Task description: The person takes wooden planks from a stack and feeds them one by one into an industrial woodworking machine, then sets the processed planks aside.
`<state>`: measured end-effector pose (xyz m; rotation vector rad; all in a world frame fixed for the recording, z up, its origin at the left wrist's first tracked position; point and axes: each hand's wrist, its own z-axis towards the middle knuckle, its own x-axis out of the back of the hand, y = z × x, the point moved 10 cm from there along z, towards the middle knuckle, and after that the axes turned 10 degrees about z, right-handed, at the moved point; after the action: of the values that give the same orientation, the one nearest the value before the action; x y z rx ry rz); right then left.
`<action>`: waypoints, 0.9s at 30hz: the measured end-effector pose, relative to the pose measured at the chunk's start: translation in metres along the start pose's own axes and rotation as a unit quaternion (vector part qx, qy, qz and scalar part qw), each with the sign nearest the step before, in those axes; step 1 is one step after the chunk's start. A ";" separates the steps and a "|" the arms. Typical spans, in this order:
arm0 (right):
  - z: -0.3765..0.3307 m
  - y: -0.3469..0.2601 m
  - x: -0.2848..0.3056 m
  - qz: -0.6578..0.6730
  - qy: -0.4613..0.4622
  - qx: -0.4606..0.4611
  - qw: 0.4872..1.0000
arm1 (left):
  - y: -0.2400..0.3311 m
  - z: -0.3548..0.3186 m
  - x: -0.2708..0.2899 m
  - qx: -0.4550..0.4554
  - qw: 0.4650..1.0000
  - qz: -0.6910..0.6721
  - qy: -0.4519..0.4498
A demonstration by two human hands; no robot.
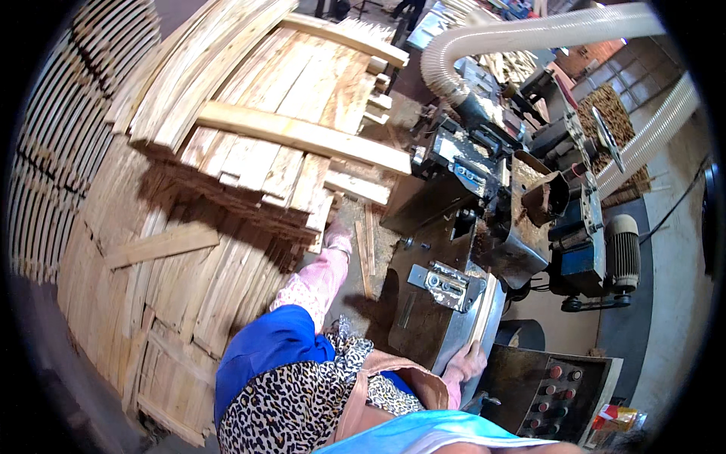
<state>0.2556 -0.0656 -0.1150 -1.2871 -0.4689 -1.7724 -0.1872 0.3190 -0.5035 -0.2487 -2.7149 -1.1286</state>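
Observation:
My left hand (338,237) reaches down to the near right corner of a tall stack of sawn boards (291,170). Its fingers are hidden among the board ends, so its grip does not show. On the right, my right hand (465,363) is closed on the near end of a narrow wooden strip (482,314). This strip lies along the metal bed (446,333) of a woodworking machine, beside a metal guide block (450,287).
Lower wood piles (181,272) fill the left. The machine's cutter housings (522,219), motor (623,253) and pale dust hose (529,34) stand at right. A control panel (556,393) with several buttons is near my right hand. Loose wood strips (364,253) lie on the floor.

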 end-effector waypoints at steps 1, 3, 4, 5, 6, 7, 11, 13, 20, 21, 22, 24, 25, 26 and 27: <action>0.022 -0.010 -0.016 -0.017 -0.006 -0.017 1.000 | 0.003 -0.008 -0.008 -0.074 0.995 0.033 -0.058; 0.023 -0.012 -0.028 0.080 -0.001 -0.014 0.997 | 0.030 -0.080 -0.038 -0.159 0.957 0.136 -0.199; -0.011 0.015 -0.018 0.109 0.006 -0.059 0.992 | 0.066 -0.175 -0.050 -0.171 0.932 0.177 -0.266; -0.023 0.000 -0.003 0.101 0.053 -0.073 0.991 | 0.111 -0.246 -0.028 -0.219 0.921 0.177 -0.268; -0.026 -0.007 -0.005 0.134 0.029 -0.081 0.987 | 0.158 -0.313 0.004 -0.278 0.912 0.167 -0.251; -0.020 -0.016 -0.012 0.197 0.025 -0.056 0.978 | 0.195 -0.357 0.044 -0.378 0.892 0.166 -0.185; -0.032 -0.085 -0.040 0.476 -0.082 -0.115 0.868 | 0.316 -0.502 0.230 -0.628 0.704 0.273 0.187; -0.055 -0.138 -0.038 0.543 -0.147 -0.083 0.822 | 0.355 -0.520 0.301 -0.582 0.557 0.413 0.425; -0.097 -0.202 -0.064 0.634 -0.303 -0.068 0.709 | 0.381 -0.432 0.451 -0.119 0.549 0.693 0.453; -0.093 -0.196 -0.057 0.637 -0.284 -0.068 0.713 | 0.386 -0.443 0.428 -0.117 0.653 0.615 0.427; -0.085 -0.197 -0.050 0.643 -0.272 -0.057 0.713 | 0.381 -0.456 0.422 -0.104 0.746 0.522 0.399; -0.064 -0.256 -0.001 0.622 -0.359 -0.025 0.695 | 0.353 -0.412 0.416 -0.405 0.597 0.606 0.335; -0.049 -0.250 -0.006 0.638 -0.306 0.024 0.706 | 0.348 -0.423 0.366 -0.494 0.753 0.344 0.266; -0.039 -0.251 -0.016 0.674 -0.315 -0.010 0.668 | 0.321 -0.440 0.303 -0.518 0.837 0.055 0.165; -0.028 -0.287 0.017 0.750 -0.332 0.016 0.572 | 0.296 -0.457 0.245 -0.532 0.806 0.160 0.203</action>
<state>0.0045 0.0647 -0.0587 -1.4690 0.2726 0.2066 -0.3066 0.2182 0.0729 -0.5037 -1.3494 -2.1347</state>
